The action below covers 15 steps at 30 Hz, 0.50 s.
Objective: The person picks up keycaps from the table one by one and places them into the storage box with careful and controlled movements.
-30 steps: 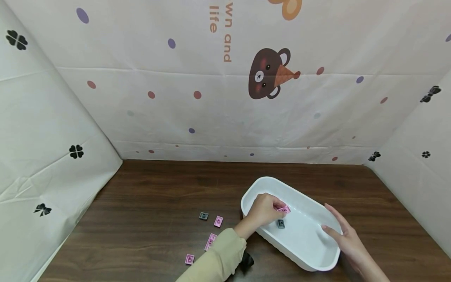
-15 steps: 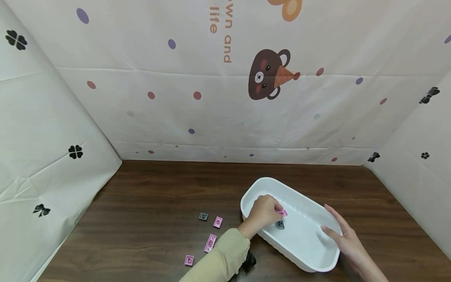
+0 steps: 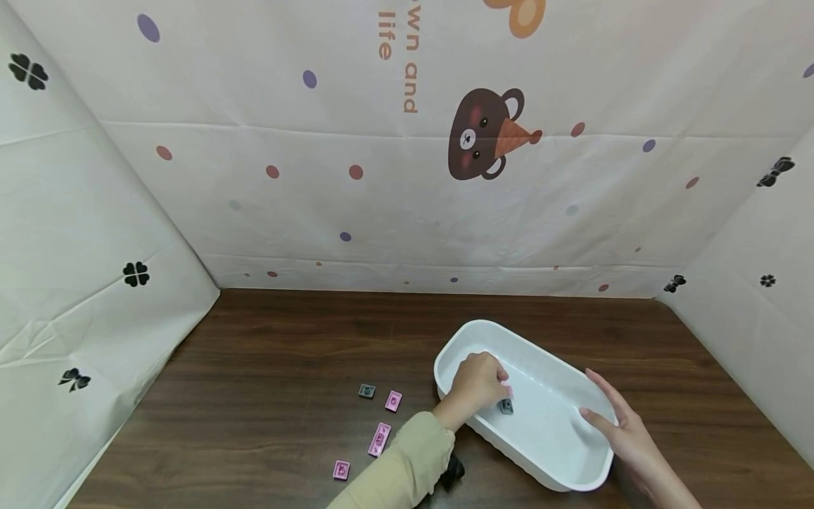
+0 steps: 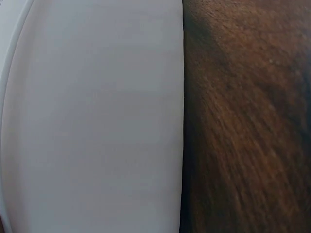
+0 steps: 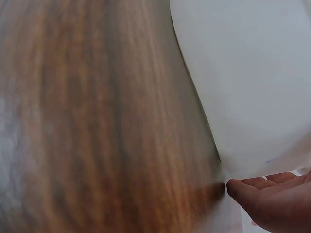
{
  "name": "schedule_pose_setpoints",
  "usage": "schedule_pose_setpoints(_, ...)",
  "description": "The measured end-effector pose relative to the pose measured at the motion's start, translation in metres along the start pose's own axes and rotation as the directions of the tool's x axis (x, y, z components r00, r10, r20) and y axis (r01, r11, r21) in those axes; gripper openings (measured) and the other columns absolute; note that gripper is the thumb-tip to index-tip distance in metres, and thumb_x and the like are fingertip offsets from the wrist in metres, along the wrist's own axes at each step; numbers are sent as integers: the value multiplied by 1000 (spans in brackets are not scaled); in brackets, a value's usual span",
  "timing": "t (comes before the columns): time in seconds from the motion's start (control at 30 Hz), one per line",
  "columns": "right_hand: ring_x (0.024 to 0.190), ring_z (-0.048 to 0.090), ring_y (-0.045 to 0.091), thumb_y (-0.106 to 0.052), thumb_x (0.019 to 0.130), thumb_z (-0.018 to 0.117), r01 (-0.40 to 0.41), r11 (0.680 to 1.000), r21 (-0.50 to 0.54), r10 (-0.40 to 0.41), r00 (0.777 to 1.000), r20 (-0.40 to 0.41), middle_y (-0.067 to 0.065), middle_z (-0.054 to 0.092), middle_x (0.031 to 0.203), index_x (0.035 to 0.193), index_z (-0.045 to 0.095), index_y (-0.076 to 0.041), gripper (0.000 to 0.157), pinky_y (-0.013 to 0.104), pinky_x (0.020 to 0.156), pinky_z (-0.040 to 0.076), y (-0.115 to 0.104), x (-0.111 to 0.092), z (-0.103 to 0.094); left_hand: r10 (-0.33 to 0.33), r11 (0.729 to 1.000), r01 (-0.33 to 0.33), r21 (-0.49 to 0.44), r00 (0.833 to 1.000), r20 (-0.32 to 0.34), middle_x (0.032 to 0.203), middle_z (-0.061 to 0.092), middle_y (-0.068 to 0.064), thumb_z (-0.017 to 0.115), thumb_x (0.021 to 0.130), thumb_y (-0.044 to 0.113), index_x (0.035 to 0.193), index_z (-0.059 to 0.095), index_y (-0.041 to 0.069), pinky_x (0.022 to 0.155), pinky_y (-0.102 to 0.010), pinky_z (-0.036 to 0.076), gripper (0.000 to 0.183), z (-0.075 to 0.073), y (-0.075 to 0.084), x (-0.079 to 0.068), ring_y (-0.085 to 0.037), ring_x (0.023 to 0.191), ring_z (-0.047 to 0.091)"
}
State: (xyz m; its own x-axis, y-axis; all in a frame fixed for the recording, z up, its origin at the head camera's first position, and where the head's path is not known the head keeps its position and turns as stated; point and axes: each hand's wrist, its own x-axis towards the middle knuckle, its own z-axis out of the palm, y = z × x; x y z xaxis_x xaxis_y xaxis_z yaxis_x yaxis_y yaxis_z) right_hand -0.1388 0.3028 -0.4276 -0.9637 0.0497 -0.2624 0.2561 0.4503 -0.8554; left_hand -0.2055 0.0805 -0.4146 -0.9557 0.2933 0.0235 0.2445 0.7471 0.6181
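A white tray (image 3: 559, 438) lies slanted on the table, at the right of the head view. My left hand (image 3: 478, 382) is down inside it, thumb and fingers pinching a small pink tile (image 3: 507, 389) that is mostly hidden by them. Just below the fingertips is a dark grey tile (image 3: 506, 406) on the tray floor. At the tray's right end, my right hand (image 3: 629, 431) holds the rim, thumb on the inner side and fingers outside. The left wrist view is filled by the tray's outer wall (image 4: 97, 116); the right wrist view shows my right fingers at the tray edge.
Left of the tray, the brown wood table (image 3: 267, 382) bears a dark grey tile (image 3: 367, 391), two small pink tiles, one of them the near tile (image 3: 341, 470), and a longer pink tile (image 3: 379, 439). Printed white cloth (image 3: 394, 205) encloses the back and sides.
My left hand has lowered slightly, bringing the pink tile a little left and down, close to the grey tile in the tray. My right hand stays at the rim.
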Motion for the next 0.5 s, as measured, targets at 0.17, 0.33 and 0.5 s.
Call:
schedule_pose_setpoints(0.17,131,11,48,-29,92,53,-7,1000,0,7,1000,2,23,4,149,147,6,-20,73,64,98,15,-1,0,0,-6,1000,5,-9,1000,-16,73,67,8,74,74,15,80,75,13,65,-18,43,7,-1,0,0,-7,74,57)
schedule_pose_setpoints(0.33,132,10,48,-29,92,53,-14,1000,-1,14,1000,1,23,3,150,147,6,-20,73,65,98,15,-1,1,0,-5,998,3,-64,1000,-25,68,64,9,75,72,14,82,75,12,58,-16,38,10,-4,0,-2,-3,66,50)
schedule_pose_setpoints(0.5,131,11,48,-29,92,52,-3,1000,-10,3,1000,-5,24,4,149,147,6,-19,72,64,98,17,0,0,0,12,993,-16,-114,999,-33,65,62,9,76,71,14,84,75,11,59,-14,36,13,-8,-1,-5,-3,67,48)
